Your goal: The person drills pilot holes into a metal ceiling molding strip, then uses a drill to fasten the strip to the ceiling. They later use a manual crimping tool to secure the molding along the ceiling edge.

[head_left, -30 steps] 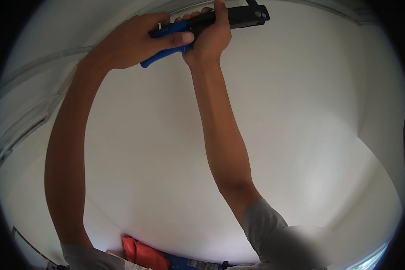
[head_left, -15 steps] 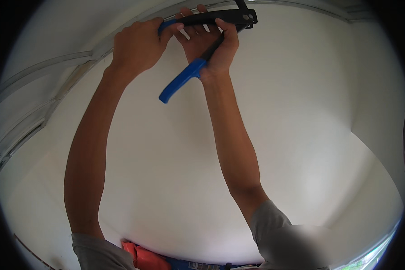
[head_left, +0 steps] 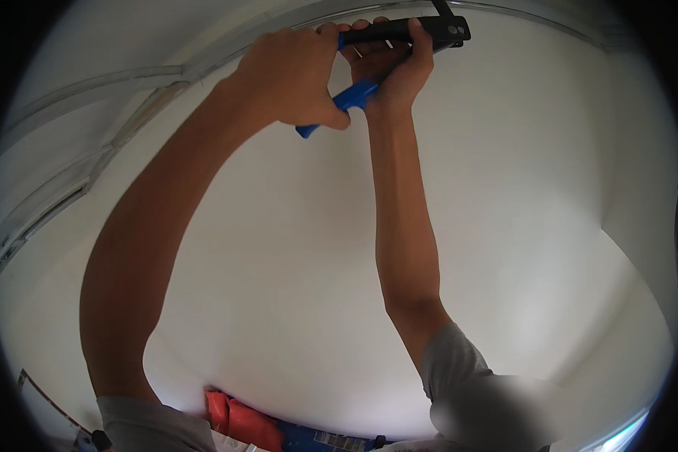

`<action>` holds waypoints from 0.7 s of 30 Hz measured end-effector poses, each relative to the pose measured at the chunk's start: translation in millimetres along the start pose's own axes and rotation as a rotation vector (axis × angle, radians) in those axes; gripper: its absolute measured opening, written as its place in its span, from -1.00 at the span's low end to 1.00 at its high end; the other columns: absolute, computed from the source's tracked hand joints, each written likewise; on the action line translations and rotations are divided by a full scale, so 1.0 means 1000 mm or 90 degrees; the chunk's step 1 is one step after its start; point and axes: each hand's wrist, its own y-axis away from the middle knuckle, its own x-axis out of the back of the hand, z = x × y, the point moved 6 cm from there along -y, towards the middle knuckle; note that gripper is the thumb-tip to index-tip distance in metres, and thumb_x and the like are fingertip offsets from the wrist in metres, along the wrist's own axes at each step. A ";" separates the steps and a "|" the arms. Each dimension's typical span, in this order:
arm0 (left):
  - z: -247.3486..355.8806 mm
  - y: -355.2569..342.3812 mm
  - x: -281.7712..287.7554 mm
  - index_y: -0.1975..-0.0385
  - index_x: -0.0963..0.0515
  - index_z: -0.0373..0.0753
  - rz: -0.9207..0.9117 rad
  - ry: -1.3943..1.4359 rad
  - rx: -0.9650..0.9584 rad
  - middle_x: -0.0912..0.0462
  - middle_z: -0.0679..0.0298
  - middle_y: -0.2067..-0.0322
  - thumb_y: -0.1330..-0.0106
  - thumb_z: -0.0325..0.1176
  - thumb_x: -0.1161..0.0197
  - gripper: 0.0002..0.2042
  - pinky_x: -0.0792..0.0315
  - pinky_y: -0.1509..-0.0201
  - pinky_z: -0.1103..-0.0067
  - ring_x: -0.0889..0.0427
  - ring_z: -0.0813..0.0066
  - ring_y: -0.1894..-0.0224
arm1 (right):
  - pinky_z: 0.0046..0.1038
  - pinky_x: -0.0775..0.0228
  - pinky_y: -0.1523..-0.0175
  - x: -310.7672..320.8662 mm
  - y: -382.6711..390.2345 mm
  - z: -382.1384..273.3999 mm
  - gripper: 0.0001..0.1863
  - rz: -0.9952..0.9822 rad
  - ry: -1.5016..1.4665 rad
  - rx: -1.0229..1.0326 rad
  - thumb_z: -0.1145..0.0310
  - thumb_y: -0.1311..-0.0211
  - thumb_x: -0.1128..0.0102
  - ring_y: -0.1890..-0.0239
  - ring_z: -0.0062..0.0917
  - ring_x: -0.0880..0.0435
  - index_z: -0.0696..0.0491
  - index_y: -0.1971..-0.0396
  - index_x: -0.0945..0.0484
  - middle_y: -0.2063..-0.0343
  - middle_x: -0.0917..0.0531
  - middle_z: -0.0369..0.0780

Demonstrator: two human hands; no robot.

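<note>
While the pale wall (head_left: 520,196) fills your background, your arms (head_left: 162,203) reach high, the black hand tool (head_left: 392,30) up before its top. Your right hand (head_left: 399,71) cradles it loosely; your left hand (head_left: 294,75) half-closes across both blue handles (head_left: 358,96), now nearer together than half a second ago, thumb newly over the lower.

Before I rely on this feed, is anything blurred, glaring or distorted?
Head view throughout: the grey patch at lower right is smeared; the wall carries a soft sheen at right; the ceiling strip looks bowed, likely by the fisheye; the tool reads clearly.
</note>
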 end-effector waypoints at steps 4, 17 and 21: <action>0.035 -0.008 0.007 -0.15 -0.55 -0.32 0.084 0.021 -0.041 -0.74 0.00 0.33 0.28 -0.12 -0.60 -0.16 -0.65 0.10 0.39 -0.76 0.14 0.33 | -0.16 -0.52 0.11 0.016 0.010 -0.034 -0.54 0.115 -0.003 0.061 -0.05 -0.41 -0.08 0.34 -0.30 -0.61 0.12 0.33 -0.43 0.46 -0.52 -0.18; -0.063 0.004 -0.076 0.05 -0.65 -0.17 0.205 0.195 0.055 -0.70 0.14 0.42 -0.30 0.27 -0.29 -0.43 -0.57 0.18 0.38 -0.70 0.22 0.35 | -0.14 -0.55 -0.14 0.034 0.046 0.047 -0.39 -0.012 -0.039 -0.086 -0.10 -0.47 -0.01 0.04 -0.10 -0.70 0.22 -0.09 -0.40 0.11 -0.66 0.09; -0.039 -0.001 -0.089 0.10 -0.68 -0.14 0.269 0.042 0.043 -0.71 0.21 0.57 -0.42 0.17 -0.19 -0.54 -0.59 0.26 0.33 -0.76 0.21 0.44 | -0.02 -0.50 -0.30 0.068 0.081 0.026 -0.39 0.006 0.063 -0.212 -0.03 -0.47 0.00 -0.13 -0.09 -0.63 0.23 -0.19 -0.33 -0.07 -0.58 0.17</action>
